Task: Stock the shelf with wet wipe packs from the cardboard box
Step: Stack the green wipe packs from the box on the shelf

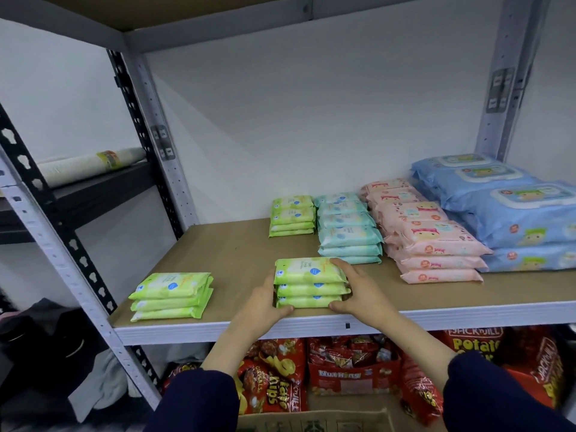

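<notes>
A stack of three green wet wipe packs (308,283) stands near the front edge of the brown shelf board (237,254). My left hand (265,302) grips the stack's left side and my right hand (358,291) grips its right side, fingers curled over the top pack. Another green stack (171,296) of three lies at the front left. Green packs (292,215) are stacked at the back. The top edge of the cardboard box (314,420) shows at the bottom of the view.
Teal packs (347,230), pink packs (430,236) and large blue packs (511,210) fill the shelf's right half in rows. Red snack bags (343,366) sit on the shelf below. A grey upright post (62,257) stands left, with a roll (90,165) on the neighbouring rack.
</notes>
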The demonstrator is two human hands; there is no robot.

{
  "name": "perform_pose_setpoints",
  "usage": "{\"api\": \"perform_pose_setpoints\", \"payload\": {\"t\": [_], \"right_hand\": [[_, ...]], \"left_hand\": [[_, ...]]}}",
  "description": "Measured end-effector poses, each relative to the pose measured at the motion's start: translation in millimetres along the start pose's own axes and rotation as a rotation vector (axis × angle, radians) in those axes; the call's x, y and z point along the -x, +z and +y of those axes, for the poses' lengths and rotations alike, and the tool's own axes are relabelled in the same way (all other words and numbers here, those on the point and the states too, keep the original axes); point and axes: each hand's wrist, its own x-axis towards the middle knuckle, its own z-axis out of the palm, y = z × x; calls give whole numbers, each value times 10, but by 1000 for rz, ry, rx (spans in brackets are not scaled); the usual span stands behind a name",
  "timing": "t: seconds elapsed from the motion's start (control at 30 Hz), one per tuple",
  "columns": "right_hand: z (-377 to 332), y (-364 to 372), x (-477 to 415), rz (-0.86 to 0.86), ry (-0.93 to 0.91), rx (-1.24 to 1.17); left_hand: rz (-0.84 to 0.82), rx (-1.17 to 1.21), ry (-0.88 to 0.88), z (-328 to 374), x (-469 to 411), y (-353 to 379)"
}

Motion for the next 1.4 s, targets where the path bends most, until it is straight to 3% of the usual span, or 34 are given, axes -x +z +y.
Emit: {"api": "perform_pose_setpoints", "payload": {"t": [0.2,0.43,1.0,1.4], "right_hand": [[-213,238,-197,-23,-9,-5],[-434,469,-602,47,103,13],[-466,556,-1617,118,362,583],[-384,458,-1780,133,374,514]], "left_hand": [[81,0,-47,-230,-24,-136],[83,85,-89,-397,-357,-319],[41,255,-123,-412,-1339,-270],[19,215,-116,-364,-1618,-209]]}}
